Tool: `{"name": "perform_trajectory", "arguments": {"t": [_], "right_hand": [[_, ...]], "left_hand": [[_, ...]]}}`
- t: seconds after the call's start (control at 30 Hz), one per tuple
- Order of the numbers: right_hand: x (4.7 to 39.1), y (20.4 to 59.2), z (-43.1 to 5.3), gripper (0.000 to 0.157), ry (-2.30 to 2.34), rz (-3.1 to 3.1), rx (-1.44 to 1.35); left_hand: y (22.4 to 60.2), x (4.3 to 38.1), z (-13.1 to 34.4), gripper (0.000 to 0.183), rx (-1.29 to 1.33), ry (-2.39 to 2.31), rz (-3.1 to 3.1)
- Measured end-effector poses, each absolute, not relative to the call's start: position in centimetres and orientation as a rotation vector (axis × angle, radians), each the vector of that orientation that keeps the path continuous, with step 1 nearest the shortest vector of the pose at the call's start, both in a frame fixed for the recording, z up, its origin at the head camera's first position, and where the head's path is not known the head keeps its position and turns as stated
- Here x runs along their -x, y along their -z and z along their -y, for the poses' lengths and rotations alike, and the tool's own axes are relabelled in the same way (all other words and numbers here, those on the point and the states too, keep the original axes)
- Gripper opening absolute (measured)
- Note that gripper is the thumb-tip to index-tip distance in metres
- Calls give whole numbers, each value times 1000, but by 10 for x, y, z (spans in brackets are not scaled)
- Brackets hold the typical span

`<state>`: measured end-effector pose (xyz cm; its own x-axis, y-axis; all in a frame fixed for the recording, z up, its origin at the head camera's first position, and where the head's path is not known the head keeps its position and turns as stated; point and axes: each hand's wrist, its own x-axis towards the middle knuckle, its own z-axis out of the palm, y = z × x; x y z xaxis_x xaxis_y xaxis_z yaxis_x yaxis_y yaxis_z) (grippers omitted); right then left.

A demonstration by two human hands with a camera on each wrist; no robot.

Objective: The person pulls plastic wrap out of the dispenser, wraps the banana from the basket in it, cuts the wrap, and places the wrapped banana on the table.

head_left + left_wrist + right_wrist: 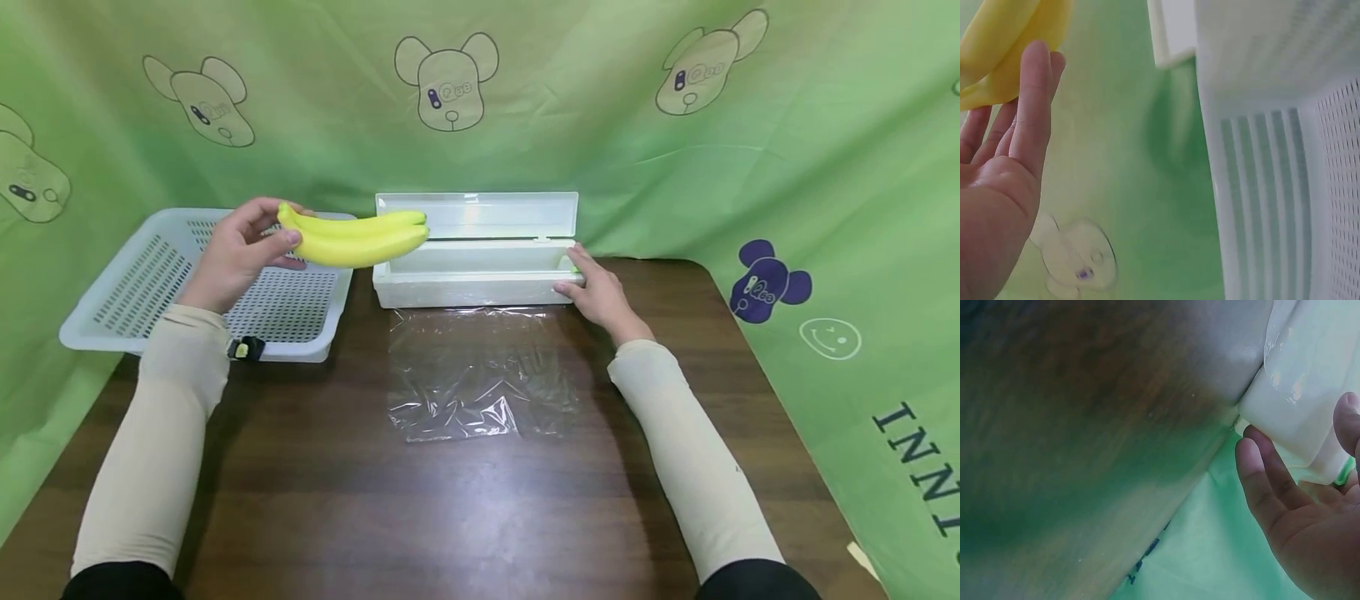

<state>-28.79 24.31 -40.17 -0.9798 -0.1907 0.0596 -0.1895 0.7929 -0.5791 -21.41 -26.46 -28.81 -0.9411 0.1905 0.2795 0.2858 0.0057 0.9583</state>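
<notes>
My left hand [238, 254] holds a pair of joined yellow bananas [363, 237] by one end, the thumb on the near side. The fruit is raised, its other end in front of the open box; the left wrist view also shows the bananas [1010, 50] against the fingers. My right hand [600, 296] grips the right end of a long white cling film dispenser [465, 292], thumb on its front. In the right wrist view some fingers lie around the dispenser's end [1291, 425]. From its front a sheet of clear cling film [480, 379] spreads over the table.
A white perforated plastic basket [330, 329] stands at the left under my left forearm. The dispenser's clear lid [480, 215] stands raised at the back. A green printed cloth [315, 100] hangs behind the brown table [450, 517] and down its sides.
</notes>
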Motion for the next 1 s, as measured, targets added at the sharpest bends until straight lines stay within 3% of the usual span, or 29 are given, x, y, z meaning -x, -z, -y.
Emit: {"name": "perform_trajectory", "arguments": {"t": [0.3,1.0], "right_hand": [[288,402,-245,75,968,-2965,301],[289,402,-243,75,960,-2957,315]], "left_hand": [[297,204,214,36,585,1948,2326],[355,197,128,34,542,2178,2362]]}}
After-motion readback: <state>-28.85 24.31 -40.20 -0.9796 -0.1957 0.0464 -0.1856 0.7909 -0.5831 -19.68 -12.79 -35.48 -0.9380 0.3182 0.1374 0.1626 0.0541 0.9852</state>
